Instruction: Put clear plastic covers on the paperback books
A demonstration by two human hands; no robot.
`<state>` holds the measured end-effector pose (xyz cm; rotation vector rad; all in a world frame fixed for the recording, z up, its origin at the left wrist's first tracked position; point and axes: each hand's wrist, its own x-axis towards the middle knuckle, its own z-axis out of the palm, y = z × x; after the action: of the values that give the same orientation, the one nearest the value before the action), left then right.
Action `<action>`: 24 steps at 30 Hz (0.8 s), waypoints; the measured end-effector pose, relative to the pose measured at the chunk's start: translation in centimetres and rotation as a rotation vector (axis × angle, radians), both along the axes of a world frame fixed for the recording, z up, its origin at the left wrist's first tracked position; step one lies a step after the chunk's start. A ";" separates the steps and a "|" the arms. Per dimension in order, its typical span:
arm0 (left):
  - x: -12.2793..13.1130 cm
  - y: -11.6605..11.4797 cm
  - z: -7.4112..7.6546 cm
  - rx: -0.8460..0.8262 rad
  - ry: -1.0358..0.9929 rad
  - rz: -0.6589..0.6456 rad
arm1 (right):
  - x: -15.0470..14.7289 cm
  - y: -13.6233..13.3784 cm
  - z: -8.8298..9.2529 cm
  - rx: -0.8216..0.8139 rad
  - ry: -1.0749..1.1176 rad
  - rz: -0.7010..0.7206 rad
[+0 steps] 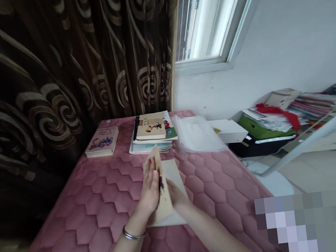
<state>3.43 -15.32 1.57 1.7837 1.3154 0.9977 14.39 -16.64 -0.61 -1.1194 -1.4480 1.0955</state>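
Note:
A tan book cover [162,189] with a dark illustration stands nearly upright between my hands, its long edge towards me. My left hand [151,186] presses along its left face, with the fingers extended close together. On the other side is my right hand [178,197], whose fingers are hidden behind the cover. A pale cream sheet [173,170] lies flat beneath; whether it is a page of the same book I cannot tell. Just beyond are stacked books [150,127], topped by a tan book with a similar illustration.
Everything rests on a pink quilted surface [103,194]. A small pile of books [101,142] stands at the far left, and translucent sheets [197,132] lie at the right. Past the right edge are a white box [230,130] and a green-and-black bin [273,130] of papers. A patterned curtain [102,56] hangs behind.

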 end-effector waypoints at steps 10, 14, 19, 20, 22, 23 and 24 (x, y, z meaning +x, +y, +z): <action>4.1 -2.9 -0.8 0.092 0.689 -0.106 | 7.5 3.7 -1.4 -0.058 -0.332 -0.364; 4.5 -3.4 -1.4 0.136 0.743 -0.085 | 7.1 3.5 -2.0 -0.034 -0.468 -0.426; 5.1 -3.6 -2.5 0.170 0.771 -0.047 | 6.7 2.8 -1.5 -0.012 -0.656 -0.422; 5.2 -3.6 -2.7 0.168 0.774 -0.047 | 6.6 2.6 -1.4 -0.028 -0.715 -0.415; 5.3 -3.6 -2.9 0.163 0.778 -0.055 | 6.5 2.5 -1.4 -0.047 -0.819 -0.404; 5.3 -3.5 -2.9 0.161 0.777 -0.061 | 6.4 2.5 -1.4 -0.047 -0.857 -0.404; 5.3 -3.5 -2.9 0.160 0.774 -0.066 | 6.4 2.5 -1.4 -0.042 -0.888 -0.403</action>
<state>8.70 -18.82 -1.34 2.4491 1.6277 0.3685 20.83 -14.17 -1.98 -1.9659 -1.7225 0.3256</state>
